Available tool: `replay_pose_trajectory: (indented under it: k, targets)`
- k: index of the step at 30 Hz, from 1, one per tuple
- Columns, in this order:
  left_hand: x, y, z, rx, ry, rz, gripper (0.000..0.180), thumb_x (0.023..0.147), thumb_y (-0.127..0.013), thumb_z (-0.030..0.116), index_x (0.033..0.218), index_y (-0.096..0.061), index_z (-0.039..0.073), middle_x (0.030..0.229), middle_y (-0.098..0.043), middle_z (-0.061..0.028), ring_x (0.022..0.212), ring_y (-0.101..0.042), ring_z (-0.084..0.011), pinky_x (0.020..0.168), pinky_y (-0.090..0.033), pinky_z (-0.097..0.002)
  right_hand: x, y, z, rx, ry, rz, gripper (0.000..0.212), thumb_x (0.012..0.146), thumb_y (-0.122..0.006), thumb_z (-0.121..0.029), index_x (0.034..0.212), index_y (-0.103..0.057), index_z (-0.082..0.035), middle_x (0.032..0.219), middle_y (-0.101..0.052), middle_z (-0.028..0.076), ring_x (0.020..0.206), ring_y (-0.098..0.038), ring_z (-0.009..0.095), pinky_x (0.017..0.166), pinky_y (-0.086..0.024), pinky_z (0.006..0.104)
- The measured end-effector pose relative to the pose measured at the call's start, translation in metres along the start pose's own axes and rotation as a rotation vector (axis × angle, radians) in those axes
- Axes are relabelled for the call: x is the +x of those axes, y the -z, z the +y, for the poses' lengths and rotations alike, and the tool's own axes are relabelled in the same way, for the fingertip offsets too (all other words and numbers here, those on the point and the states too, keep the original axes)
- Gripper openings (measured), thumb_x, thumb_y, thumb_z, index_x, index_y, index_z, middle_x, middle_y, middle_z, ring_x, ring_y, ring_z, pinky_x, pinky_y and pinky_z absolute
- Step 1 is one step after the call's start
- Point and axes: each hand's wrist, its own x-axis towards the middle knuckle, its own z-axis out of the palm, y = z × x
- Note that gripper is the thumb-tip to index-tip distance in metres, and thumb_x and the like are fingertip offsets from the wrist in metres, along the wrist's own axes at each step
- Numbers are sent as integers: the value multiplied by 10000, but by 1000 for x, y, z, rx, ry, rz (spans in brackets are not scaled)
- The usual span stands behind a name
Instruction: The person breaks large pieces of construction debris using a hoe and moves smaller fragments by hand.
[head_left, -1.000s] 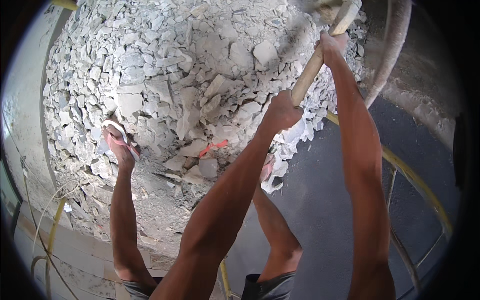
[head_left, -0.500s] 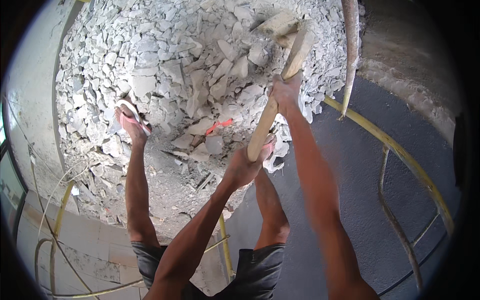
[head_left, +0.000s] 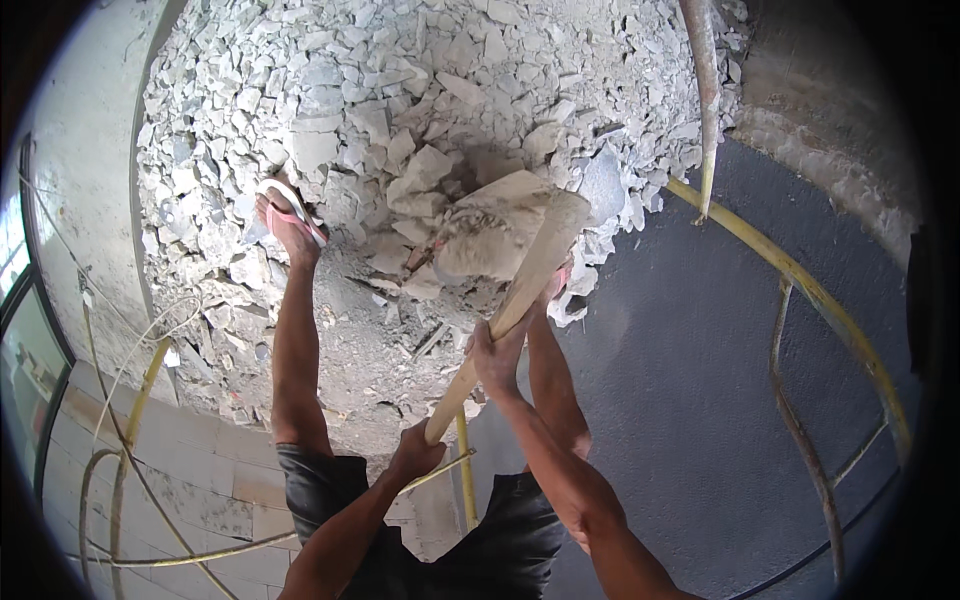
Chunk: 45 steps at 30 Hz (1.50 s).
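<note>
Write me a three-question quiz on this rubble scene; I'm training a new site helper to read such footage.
1. True or false: both hands grip one wooden handle.
2. Which hand sits nearer the handle's butt end? A) left hand B) right hand
3. What does the person's sandalled foot stand on?

Key
1. True: the two grips are spaced along the same handle.
2. A: the left hand holds the lower end.
3. The pile of broken rubble.

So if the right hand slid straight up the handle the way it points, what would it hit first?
Probably the tool's dusty head, buried in the rubble. The right hand has bare handle ahead; depth is unclear.
</note>
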Motion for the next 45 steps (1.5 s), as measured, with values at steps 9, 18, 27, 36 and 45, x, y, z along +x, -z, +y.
replay_pose_trajectory:
  k: [9,18,27,36,45]
  targets:
    - [182,110,215,234,-418,244,404,750,-655,120,1125,-610,-24,868,-690,-247,839,-694,-396,757,-534,-440,239,-70,-151,120,113,184,598,897,-591,9,1359,-213,-29,886,-528,154,544,-553,170,421,-492,293]
    - [199,132,176,-21,-280,111,244,757,-631,86,961,-600,-44,665,-598,-88,546,-579,-147,469,-463,-338,259,-118,-90,-254,427,267,581,866,-631,-50,1327,-288,39,1042,-553,200,736,-591,236,635,-521,356]
    - [44,33,2,107,-168,122,281,738,-666,80,994,-621,-26,759,-637,-137,716,-610,-184,680,-514,-371,43,-31,9,-10,-71,4,621,889,-601,-35,1388,-234,0,920,-591,191,682,-647,300,584,-519,399]
    - [286,-23,205,22,-712,243,173,747,-636,86,859,-587,-37,636,-545,-71,590,-509,-130,530,-449,-358,299,28,-104,-47,400,164,609,901,-649,-117,1404,-344,41,1114,-577,181,892,-617,258,800,-533,373]
    - [432,-40,433,108,-669,71,327,769,-692,157,906,-610,-129,667,-637,-185,532,-649,-266,480,-498,-401,536,94,-157,-346,683,448,432,930,-609,-217,1253,-440,16,1037,-672,193,787,-696,320,651,-571,404]
